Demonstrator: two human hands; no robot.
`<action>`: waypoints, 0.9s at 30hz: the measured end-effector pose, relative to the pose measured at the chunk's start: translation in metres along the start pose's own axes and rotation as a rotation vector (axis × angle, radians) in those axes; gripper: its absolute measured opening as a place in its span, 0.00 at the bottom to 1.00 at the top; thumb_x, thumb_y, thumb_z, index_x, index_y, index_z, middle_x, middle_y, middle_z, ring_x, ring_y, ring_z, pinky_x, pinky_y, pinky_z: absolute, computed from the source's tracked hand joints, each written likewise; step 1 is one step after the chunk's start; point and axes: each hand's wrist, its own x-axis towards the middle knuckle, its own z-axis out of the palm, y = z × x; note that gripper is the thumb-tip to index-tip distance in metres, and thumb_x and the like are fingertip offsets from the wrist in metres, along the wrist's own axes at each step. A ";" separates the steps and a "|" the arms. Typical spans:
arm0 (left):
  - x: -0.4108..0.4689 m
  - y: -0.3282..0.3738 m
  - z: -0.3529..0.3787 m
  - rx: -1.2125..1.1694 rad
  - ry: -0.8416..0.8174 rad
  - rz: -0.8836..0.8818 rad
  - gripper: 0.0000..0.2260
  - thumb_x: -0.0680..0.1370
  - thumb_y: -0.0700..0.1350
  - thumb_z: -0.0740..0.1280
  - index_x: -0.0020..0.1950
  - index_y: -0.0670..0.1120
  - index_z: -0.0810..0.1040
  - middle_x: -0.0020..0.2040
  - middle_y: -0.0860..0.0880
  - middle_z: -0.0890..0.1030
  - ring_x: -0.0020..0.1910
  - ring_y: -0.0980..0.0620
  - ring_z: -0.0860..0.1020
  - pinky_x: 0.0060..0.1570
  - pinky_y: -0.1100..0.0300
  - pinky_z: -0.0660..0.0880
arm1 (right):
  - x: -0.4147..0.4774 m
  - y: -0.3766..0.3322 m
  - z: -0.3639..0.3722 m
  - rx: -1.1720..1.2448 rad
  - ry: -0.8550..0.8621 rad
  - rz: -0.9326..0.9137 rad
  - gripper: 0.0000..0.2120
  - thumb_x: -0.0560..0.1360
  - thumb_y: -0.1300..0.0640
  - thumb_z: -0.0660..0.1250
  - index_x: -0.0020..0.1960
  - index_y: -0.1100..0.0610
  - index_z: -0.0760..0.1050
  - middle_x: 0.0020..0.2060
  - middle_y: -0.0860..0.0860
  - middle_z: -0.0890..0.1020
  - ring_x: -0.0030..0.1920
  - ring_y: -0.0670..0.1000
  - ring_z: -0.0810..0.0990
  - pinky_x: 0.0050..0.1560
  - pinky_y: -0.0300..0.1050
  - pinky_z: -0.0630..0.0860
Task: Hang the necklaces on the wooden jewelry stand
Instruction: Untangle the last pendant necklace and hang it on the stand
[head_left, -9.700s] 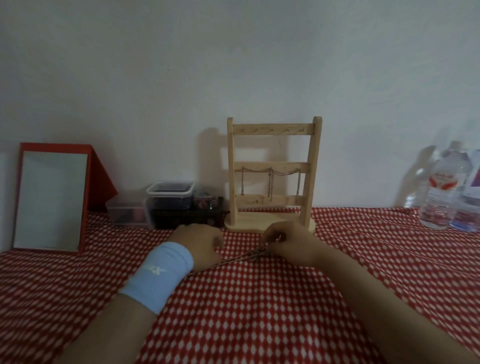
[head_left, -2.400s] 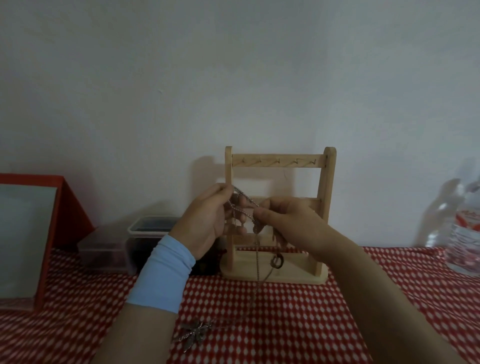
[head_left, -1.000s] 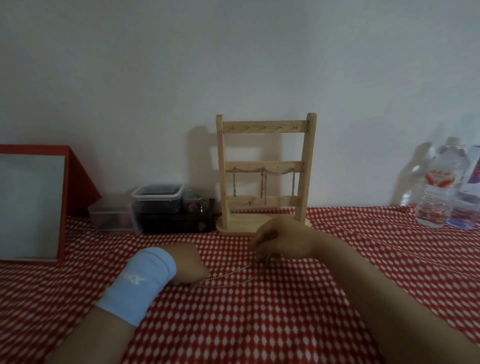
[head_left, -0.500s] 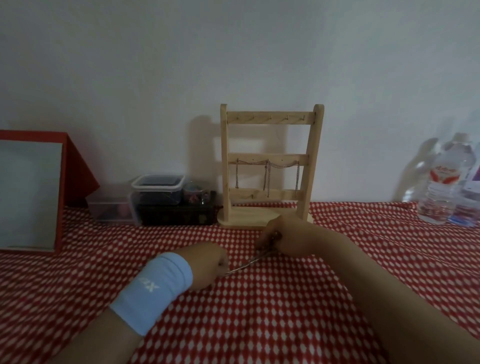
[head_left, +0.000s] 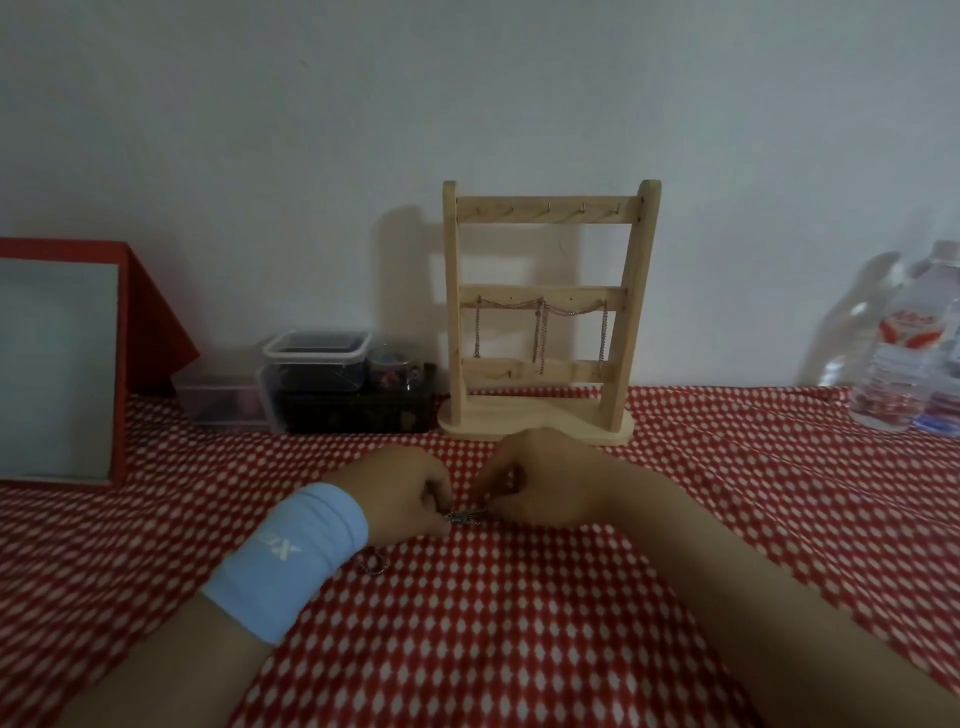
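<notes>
Head cam: L hand & R hand both pinch a silver necklace on the red-checked tablecloth, just before the wooden jewelry stand; another chain hangs on its mid bar.

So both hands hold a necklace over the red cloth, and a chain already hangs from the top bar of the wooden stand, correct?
Not the top bar: the head view shows the chain hanging from the middle bar of the wooden stand. The rest is right.
</notes>
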 end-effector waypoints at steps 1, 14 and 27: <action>0.000 -0.001 0.002 -0.019 0.022 0.014 0.08 0.74 0.50 0.74 0.51 0.53 0.83 0.42 0.62 0.77 0.42 0.64 0.75 0.40 0.74 0.69 | 0.003 -0.001 0.003 0.005 -0.026 -0.020 0.10 0.77 0.50 0.72 0.58 0.46 0.83 0.51 0.38 0.81 0.48 0.37 0.78 0.52 0.33 0.74; 0.004 -0.028 0.011 -0.724 0.092 0.056 0.08 0.76 0.38 0.70 0.53 0.47 0.78 0.43 0.47 0.86 0.43 0.51 0.84 0.47 0.60 0.80 | 0.037 0.008 0.005 0.469 -0.034 0.052 0.06 0.76 0.50 0.74 0.48 0.51 0.87 0.36 0.49 0.85 0.36 0.42 0.79 0.43 0.35 0.74; 0.012 -0.022 0.023 -0.927 0.239 -0.059 0.07 0.80 0.41 0.66 0.47 0.47 0.84 0.34 0.53 0.82 0.24 0.64 0.72 0.26 0.72 0.67 | 0.039 0.024 0.010 0.717 -0.020 0.123 0.17 0.83 0.49 0.64 0.38 0.55 0.78 0.36 0.50 0.79 0.40 0.50 0.75 0.51 0.49 0.72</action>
